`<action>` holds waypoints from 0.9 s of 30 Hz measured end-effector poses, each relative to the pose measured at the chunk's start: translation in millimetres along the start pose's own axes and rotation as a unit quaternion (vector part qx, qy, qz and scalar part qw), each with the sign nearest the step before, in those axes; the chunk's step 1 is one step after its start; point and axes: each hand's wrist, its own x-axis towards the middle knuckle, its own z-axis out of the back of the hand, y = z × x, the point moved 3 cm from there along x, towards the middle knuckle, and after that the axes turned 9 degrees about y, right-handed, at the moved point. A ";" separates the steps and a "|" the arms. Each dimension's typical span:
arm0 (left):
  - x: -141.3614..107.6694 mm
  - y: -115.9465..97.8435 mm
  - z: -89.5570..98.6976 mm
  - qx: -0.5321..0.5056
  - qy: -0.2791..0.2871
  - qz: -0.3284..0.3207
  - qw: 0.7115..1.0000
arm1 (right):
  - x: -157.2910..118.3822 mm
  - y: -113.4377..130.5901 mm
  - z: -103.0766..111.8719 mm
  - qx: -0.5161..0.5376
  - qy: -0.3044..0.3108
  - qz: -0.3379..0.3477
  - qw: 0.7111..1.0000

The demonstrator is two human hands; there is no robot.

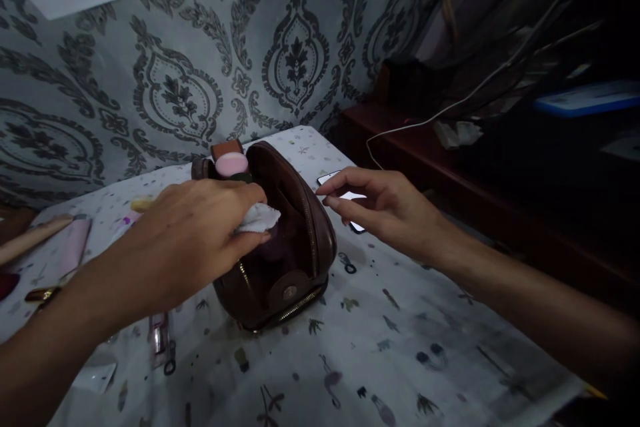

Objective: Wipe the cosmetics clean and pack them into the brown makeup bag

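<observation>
A dark brown handbag (327, 250) stands unzipped on the table, its dark inside showing. Over its opening, my left hand (207, 227) is closed on a crumpled white tissue (259, 218), pinched between thumb and fingers. My right hand (385, 203) is beside the bag's right edge with fingers bent and a small gap between index finger and thumb; I see nothing held there. Partly behind it lies a phone (357, 217) with a lit screen. At the bag's back rim are a round pink item (231, 163) and a brown strap or flap (227, 148).
On the left of the patterned tablecloth (295, 373) lie a pink tube-like item (75, 245), a clear pink-tinted container (159, 337) and a white packet (95, 375). A white cable (440, 113) runs over the dark red furniture (370, 127) at right. Patterned wallpaper (295, 47) stands behind.
</observation>
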 end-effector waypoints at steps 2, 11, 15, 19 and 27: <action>3.0 -3.6 1.2 0.000 0.000 0.000 1.000 | -0.1 -0.1 -0.2 -0.003 0.006 -0.002 1.000; 23.1 -16.4 2.4 -0.009 0.042 0.038 0.998 | -2.5 -4.4 0.5 -0.004 0.006 -0.011 1.000; 27.0 -16.4 2.9 -0.045 0.048 0.035 0.997 | -3.2 -5.9 1.8 -0.008 -0.001 -0.004 1.000; 27.2 -16.6 6.0 -0.079 0.048 0.010 0.996 | -5.0 -4.2 3.4 -0.016 -0.010 -0.004 1.000; 8.0 -5.1 23.2 -0.192 -0.098 0.019 0.976 | -14.5 2.4 5.8 -0.036 -0.019 -0.005 0.999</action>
